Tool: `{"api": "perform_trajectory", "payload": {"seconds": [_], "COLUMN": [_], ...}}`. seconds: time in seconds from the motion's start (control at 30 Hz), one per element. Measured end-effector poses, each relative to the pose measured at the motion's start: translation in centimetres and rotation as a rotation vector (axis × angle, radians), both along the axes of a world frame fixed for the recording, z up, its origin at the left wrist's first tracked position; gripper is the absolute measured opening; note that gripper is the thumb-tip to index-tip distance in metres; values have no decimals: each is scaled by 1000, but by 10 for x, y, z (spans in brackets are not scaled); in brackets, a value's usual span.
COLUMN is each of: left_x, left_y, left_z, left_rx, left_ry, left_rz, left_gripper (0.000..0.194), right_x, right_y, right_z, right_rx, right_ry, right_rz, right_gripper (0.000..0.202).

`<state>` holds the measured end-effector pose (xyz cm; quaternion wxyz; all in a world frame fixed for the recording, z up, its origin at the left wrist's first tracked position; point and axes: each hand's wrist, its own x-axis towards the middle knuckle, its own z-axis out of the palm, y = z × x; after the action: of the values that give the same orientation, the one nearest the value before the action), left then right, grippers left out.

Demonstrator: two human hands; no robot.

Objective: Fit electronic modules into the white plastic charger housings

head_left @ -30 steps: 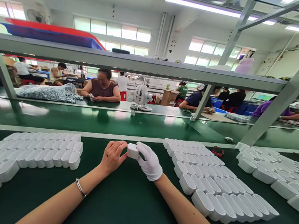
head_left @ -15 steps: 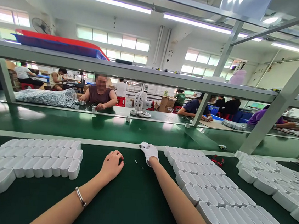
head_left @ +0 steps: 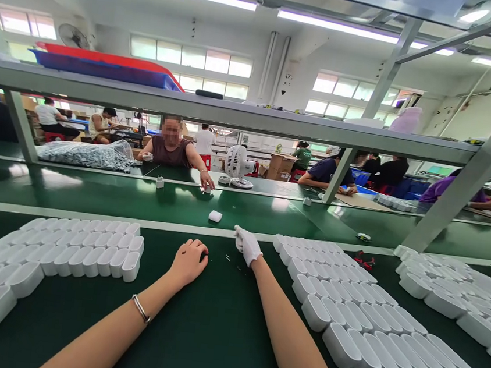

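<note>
My bare left hand [head_left: 190, 262] rests on the dark green table, its fingers curled round something dark that I cannot make out. My right hand [head_left: 246, 245], in a white glove, is at the table's far edge with its fingers drawn together; nothing shows clearly in it. A small white piece [head_left: 214, 216] lies on the green belt [head_left: 260, 215], beyond and between my hands, touching neither. Rows of white oval cups [head_left: 89, 249] stand left of my left hand. More rows of white cups [head_left: 347, 300] stand right of my right hand.
Red-handled pliers [head_left: 364, 261] lie behind the right rows. Further cups [head_left: 462, 289] stand at the far right. Across the belt a person [head_left: 172, 150] reaches to a small white part. A white fan [head_left: 236, 165] and a bag of parts [head_left: 90, 155] stand there. A shelf [head_left: 218, 108] spans above.
The small white piece now lies on the belt. My right hand's fingers have drawn together. The person opposite has stretched an arm over the belt. The whole view has shifted slightly.
</note>
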<state>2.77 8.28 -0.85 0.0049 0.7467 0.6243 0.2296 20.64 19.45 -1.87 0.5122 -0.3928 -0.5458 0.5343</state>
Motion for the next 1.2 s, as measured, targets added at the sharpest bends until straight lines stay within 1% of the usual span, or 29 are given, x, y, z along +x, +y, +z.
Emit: {"api": "perform_trajectory", "payload": {"seconds": [0.1, 0.17, 0.3, 0.37, 0.43, 0.5, 0.6, 0.7, 0.9, 1.03, 1.2], "left_x": [3, 1, -14, -25, -34, -39, -41, -44, -49, -48, -48], "left_y": [-2, -1, 3, 5, 6, 7, 8, 10, 9, 9, 9], "left_z": [1, 2, 5, 7, 7, 6, 4, 3, 9, 10, 9], "left_rx": [4, 12, 22, 9, -10, -27, -42, -48, -29, -26, -26], "left_ry": [53, 94, 174, 205, 229, 249, 279, 311, 342, 350, 361], "left_rz": [61, 152, 422, 552, 644, 697, 734, 744, 742, 747, 755], "left_gripper": [16, 21, 41, 47, 49, 50, 51, 53, 66, 65, 59], "right_x": [3, 5, 9, 10, 9, 9, 8, 8, 8, 8, 8], "right_y": [-4, -5, -3, -4, -4, -5, -5, -3, -2, -2, 0], "right_z": [7, 10, 12, 12, 11, 10, 8, 8, 7, 7, 7], "right_rx": [-40, -62, -101, -113, -117, -116, -111, -111, -116, -120, -135], "right_ry": [108, 171, 242, 263, 280, 295, 313, 317, 316, 330, 358], "right_rz": [23, 47, 94, 100, 98, 94, 88, 86, 96, 104, 113], "right_gripper": [47, 53, 54, 53, 52, 50, 49, 48, 50, 49, 47]}}
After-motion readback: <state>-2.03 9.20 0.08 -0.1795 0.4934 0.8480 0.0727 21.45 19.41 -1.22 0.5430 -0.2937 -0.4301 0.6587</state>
